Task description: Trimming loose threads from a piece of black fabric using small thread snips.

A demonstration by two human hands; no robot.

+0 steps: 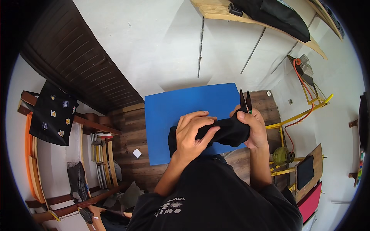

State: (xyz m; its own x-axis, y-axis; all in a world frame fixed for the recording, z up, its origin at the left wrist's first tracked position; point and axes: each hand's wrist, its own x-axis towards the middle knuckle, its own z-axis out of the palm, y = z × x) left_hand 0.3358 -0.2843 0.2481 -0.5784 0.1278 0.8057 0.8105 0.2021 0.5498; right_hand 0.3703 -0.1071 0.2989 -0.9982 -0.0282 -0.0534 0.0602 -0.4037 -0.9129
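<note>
A piece of black cloth (231, 133) is bunched between my two hands, above the blue tabletop. My left hand (190, 134) is closed in a pinch on the cloth, its thumb and index fingertips close together. My right hand (254, 125) wraps around a pair of thread snips (248, 102) and the right end of the cloth together. The two dark pointed blades stick up past the fingers, slightly apart, with a bit of green at their base. The snips' grip is hidden by the hand and cloth.
The blue table (173, 104) stands in front of me against a white wall. A wooden shelf (227, 13) holds black bags above. On the left hangs a black bag with patches (54, 115); on the right stand a yellow metal frame (304, 109) and a green gas cylinder (282, 156).
</note>
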